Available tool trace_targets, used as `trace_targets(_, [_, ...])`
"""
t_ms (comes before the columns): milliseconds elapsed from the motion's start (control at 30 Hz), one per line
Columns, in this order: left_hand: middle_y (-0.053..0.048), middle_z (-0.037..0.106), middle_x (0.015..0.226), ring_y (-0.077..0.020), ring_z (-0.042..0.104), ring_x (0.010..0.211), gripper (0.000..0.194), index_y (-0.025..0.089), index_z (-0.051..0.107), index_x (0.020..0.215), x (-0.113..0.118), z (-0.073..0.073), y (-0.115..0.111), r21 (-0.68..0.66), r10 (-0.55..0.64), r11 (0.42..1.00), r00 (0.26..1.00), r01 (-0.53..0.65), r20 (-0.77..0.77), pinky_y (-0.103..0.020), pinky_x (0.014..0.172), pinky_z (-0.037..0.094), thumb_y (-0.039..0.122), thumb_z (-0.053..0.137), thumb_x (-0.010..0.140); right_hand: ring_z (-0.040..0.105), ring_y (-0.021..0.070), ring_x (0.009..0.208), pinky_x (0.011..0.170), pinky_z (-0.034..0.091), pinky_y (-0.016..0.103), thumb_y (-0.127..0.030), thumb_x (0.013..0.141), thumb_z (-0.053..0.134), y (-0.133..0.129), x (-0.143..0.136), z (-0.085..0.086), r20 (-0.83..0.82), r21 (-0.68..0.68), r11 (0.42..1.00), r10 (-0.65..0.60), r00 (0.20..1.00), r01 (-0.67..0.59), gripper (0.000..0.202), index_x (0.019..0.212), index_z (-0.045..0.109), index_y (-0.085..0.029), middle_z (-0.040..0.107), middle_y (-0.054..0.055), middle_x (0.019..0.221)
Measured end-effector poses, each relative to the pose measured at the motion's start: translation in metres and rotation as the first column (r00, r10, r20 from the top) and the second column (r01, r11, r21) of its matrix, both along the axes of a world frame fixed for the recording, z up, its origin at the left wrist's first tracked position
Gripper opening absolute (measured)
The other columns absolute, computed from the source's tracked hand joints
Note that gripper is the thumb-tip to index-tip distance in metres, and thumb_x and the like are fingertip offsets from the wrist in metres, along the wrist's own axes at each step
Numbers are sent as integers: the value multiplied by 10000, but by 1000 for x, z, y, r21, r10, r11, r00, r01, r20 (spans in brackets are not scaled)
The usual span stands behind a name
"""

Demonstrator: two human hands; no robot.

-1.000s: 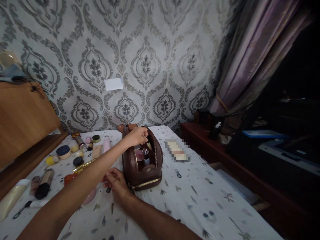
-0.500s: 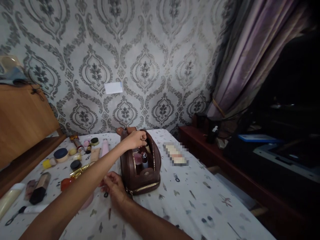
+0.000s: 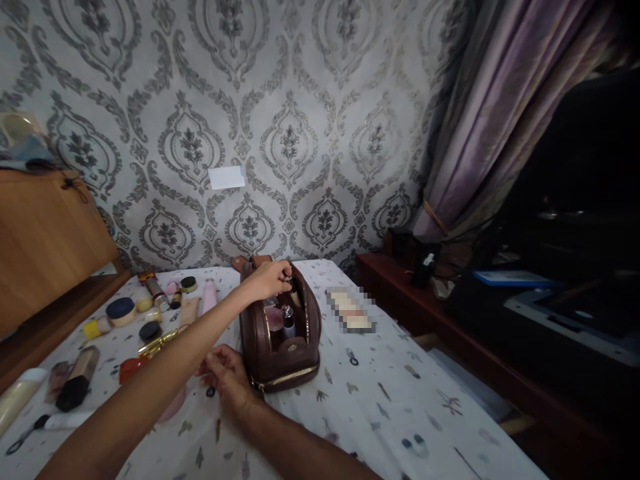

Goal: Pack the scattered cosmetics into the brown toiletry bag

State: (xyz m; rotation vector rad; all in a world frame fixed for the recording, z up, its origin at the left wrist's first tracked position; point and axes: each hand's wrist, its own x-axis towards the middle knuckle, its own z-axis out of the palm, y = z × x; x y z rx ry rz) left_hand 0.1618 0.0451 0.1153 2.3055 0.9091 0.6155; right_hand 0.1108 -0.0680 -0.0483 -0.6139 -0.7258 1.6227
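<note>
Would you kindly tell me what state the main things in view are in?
Bag: upright, top unzipped.
Lower zip: closed.
Left hand: bent fingers over the bag, grip unclear.
Right hand: fingers partly curled.
Blue-lidded jar: closed.
Cream tube: lying down.
Curtain: tied back.

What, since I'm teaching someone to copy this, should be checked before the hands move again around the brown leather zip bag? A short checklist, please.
1. Brown leather zip bag open at the top: ok.
2. Bag resting on the white patterned cloth: ok.
3. Left hand at the bag's opening: ok.
4. Left hand's hold: cannot tell; its fingertips are partly hidden.
5. Right hand inside the opening: not ok; it is low, outside the bag, and its hold is unclear.
6. Shiny gold cylindrical tubes untouched by the left forearm: cannot tell; they overlap in this view.
</note>
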Motion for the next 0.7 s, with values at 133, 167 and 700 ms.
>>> trace_targets(133, [64, 597, 617, -130, 595, 538, 348, 188, 535, 1033, -2, 5, -5, 77, 27, 997, 999, -25, -29, -215, 506, 439, 109, 654, 715, 629, 135, 627, 552, 405, 223, -613, 537, 845, 0, -1, 1, 3, -26, 1000, -7, 1000, 7, 543, 754, 595, -183, 642, -7, 697])
trace_targets(167, [62, 606, 632, -135, 597, 553, 402, 192, 529, 1084, -3, 6, -7, 101, 33, 994, 999, -29, -39, -221, 522, 439, 108, 659, 712, 630, 135, 620, 544, 402, 223, -613, 518, 853, 0, -1, 1, 2, -36, 999, -8, 1000, 8, 553, 746, 590, -183, 642, -8, 701])
trace_targets(700, [-85, 695, 915, -294, 663, 935, 356, 186, 587, 1087, -5, 11, -12, 374, 190, 925, 936, -69, -296, -347, 790, 478, 143, 662, 741, 625, 139, 634, 536, 415, 224, -569, 497, 875, 0, -1, 1, -7, -45, 999, -32, 999, 31, 538, 756, 615, -176, 651, -6, 708])
